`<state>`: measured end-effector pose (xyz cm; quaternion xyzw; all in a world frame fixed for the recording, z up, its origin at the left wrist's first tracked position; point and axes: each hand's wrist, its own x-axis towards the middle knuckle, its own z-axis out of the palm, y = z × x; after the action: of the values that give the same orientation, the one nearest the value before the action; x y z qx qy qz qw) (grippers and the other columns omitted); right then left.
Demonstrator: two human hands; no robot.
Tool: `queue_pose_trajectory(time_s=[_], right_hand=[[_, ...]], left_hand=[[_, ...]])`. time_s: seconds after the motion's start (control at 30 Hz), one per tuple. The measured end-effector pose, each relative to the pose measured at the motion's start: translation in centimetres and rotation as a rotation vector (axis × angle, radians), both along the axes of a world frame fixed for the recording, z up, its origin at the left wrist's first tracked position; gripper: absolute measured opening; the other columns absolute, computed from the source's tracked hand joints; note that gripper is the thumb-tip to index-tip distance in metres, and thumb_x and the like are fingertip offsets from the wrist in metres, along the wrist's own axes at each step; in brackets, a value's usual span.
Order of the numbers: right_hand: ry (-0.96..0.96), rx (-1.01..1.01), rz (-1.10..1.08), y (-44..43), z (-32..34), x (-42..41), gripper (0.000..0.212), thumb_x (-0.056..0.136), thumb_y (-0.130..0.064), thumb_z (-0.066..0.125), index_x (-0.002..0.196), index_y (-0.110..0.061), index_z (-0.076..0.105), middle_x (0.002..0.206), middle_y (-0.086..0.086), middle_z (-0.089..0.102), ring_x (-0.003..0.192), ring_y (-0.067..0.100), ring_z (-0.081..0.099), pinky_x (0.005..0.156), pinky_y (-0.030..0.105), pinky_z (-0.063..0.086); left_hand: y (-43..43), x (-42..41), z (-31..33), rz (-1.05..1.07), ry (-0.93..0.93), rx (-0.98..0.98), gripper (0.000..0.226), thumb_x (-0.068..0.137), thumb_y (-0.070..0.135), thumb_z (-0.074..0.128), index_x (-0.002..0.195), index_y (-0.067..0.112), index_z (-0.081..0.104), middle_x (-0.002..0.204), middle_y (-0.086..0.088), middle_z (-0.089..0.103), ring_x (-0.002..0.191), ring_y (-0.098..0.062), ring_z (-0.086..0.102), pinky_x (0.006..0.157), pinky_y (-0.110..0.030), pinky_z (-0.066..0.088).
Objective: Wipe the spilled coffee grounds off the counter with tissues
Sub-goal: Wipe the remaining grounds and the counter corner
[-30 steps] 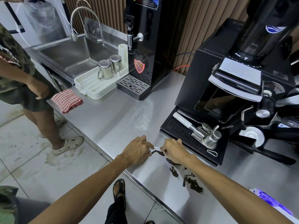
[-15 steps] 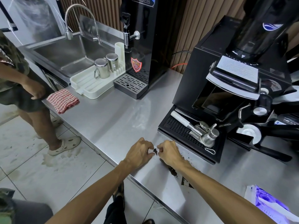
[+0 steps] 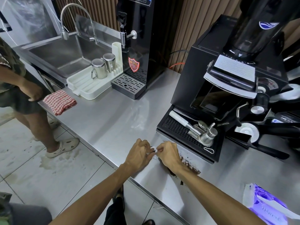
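Brown coffee grounds (image 3: 189,164) lie in a streak on the steel counter (image 3: 113,116), partly under my right forearm. A small white tissue (image 3: 154,151), stained dark at its top, is pinched between my left hand (image 3: 138,155) and my right hand (image 3: 168,154) just above the counter near its front edge. Both hands grip it with fingertips, knuckles close together. Most of the tissue is hidden by my fingers. A purple tissue pack (image 3: 266,207) lies at the lower right.
A black grinder (image 3: 227,82) with drip tray and portafilter (image 3: 198,132) stands right behind my hands. A black water boiler (image 3: 136,46), white drainer tray (image 3: 84,88) with two steel mugs, sink (image 3: 65,52) and red checked cloth (image 3: 60,101) lie left. Another person (image 3: 19,88) stands at the counter's left end.
My hands have drawn closer together and folded the tissue smaller, lifting it off the grounds. The streak of grounds beside my right wrist now shows more.
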<state>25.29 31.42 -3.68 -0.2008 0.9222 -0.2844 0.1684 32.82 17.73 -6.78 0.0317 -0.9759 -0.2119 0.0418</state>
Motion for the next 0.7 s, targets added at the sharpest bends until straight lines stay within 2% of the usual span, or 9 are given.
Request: queue_pose_trajectory(time_s=[0.1, 0.17, 0.27, 0.37, 0.43, 0.5, 0.57, 0.63, 0.7], right_hand=[[-0.024, 0.020, 0.000, 0.0, 0.0, -0.2, 0.018, 0.075, 0.004, 0.060, 0.062, -0.004, 0.068, 0.061, 0.012, 0.064, 0.059, 0.019, 0.060, 0.058, 0.033, 0.056], [-0.069, 0.019, 0.011, 0.1, 0.2, -0.3, 0.017, 0.070, 0.006, 0.058, 0.055, -0.003, 0.062, 0.054, 0.006, 0.057, 0.056, 0.014, 0.050, 0.051, 0.028, 0.048], [-0.158, -0.009, 0.022, 0.4, 0.5, -0.5, 0.018, 0.070, 0.006, 0.065, 0.081, -0.005, 0.074, 0.074, 0.001, 0.065, 0.072, 0.011, 0.062, 0.053, 0.008, 0.042], [-0.151, -0.026, 0.034, 0.7, 0.5, -0.5, 0.027, 0.077, 0.006, 0.064, 0.099, -0.007, 0.073, 0.089, 0.007, 0.068, 0.081, 0.014, 0.064, 0.056, 0.001, 0.042], [-0.111, -0.031, 0.042, 0.7, 0.4, -0.6, 0.028, 0.079, 0.006, 0.065, 0.106, -0.002, 0.072, 0.096, 0.009, 0.069, 0.085, 0.013, 0.065, 0.066, 0.003, 0.048], [-0.089, -0.032, 0.048, 0.7, 0.4, -0.6, 0.027, 0.078, 0.007, 0.066, 0.104, 0.000, 0.072, 0.094, 0.011, 0.070, 0.086, 0.016, 0.067, 0.076, 0.014, 0.054], [-0.091, -0.024, 0.054, 0.5, 0.3, -0.8, 0.025, 0.076, 0.006, 0.069, 0.100, 0.000, 0.073, 0.087, 0.010, 0.071, 0.082, 0.018, 0.068, 0.075, 0.020, 0.056], [-0.093, -0.014, 0.071, 0.4, 0.3, -0.8, 0.030, 0.074, 0.002, 0.076, 0.104, -0.002, 0.073, 0.081, 0.004, 0.069, 0.076, 0.012, 0.066, 0.068, 0.013, 0.052], [-0.088, -0.022, 0.077, 0.2, 0.4, -0.9, 0.037, 0.074, -0.002, 0.080, 0.110, -0.005, 0.071, 0.084, 0.003, 0.070, 0.078, 0.012, 0.067, 0.074, 0.013, 0.053]], left_hand=[[0.1, 0.1, 0.4, -0.010, -0.054, -0.050, 0.051, 0.085, 0.051, 0.028, 0.103, 0.026, 0.068, 0.102, 0.003, 0.060, 0.089, -0.022, 0.045, 0.083, -0.033, 0.046], [0.0, 0.2, 0.7, -0.036, -0.111, -0.066, 0.053, 0.078, 0.054, 0.029, 0.106, 0.027, 0.065, 0.106, 0.007, 0.057, 0.094, -0.020, 0.042, 0.090, -0.030, 0.042], [-0.5, 0.2, 1.2, -0.076, -0.169, -0.056, 0.054, 0.076, 0.053, 0.037, 0.118, 0.029, 0.062, 0.116, 0.008, 0.053, 0.102, -0.018, 0.037, 0.097, -0.025, 0.036], [-0.8, 0.0, 1.8, -0.099, -0.217, -0.017, 0.060, 0.071, 0.050, 0.043, 0.123, 0.028, 0.061, 0.123, 0.008, 0.051, 0.103, -0.016, 0.033, 0.094, -0.016, 0.028], [-1.0, -0.3, 2.3, -0.104, -0.274, -0.003, 0.061, 0.072, 0.042, 0.046, 0.130, 0.025, 0.058, 0.130, 0.009, 0.050, 0.103, -0.013, 0.030, 0.093, -0.014, 0.025], [-1.3, -0.5, 2.7, -0.148, -0.303, -0.053, 0.055, 0.079, 0.026, 0.049, 0.134, 0.025, 0.055, 0.134, 0.007, 0.050, 0.107, -0.019, 0.036, 0.096, -0.019, 0.031], [-1.8, -0.7, 2.9, -0.211, -0.317, -0.102, 0.051, 0.084, 0.017, 0.049, 0.133, 0.029, 0.055, 0.133, 0.003, 0.051, 0.107, -0.026, 0.040, 0.096, -0.027, 0.036], [-2.2, -0.9, 2.9, -0.241, -0.330, -0.113, 0.049, 0.084, 0.018, 0.050, 0.130, 0.033, 0.055, 0.130, 0.003, 0.053, 0.105, -0.025, 0.041, 0.095, -0.031, 0.037], [-2.4, -1.2, 2.9, -0.251, -0.345, -0.101, 0.048, 0.083, 0.020, 0.053, 0.129, 0.034, 0.056, 0.128, 0.003, 0.053, 0.104, -0.024, 0.040, 0.094, -0.031, 0.037]])
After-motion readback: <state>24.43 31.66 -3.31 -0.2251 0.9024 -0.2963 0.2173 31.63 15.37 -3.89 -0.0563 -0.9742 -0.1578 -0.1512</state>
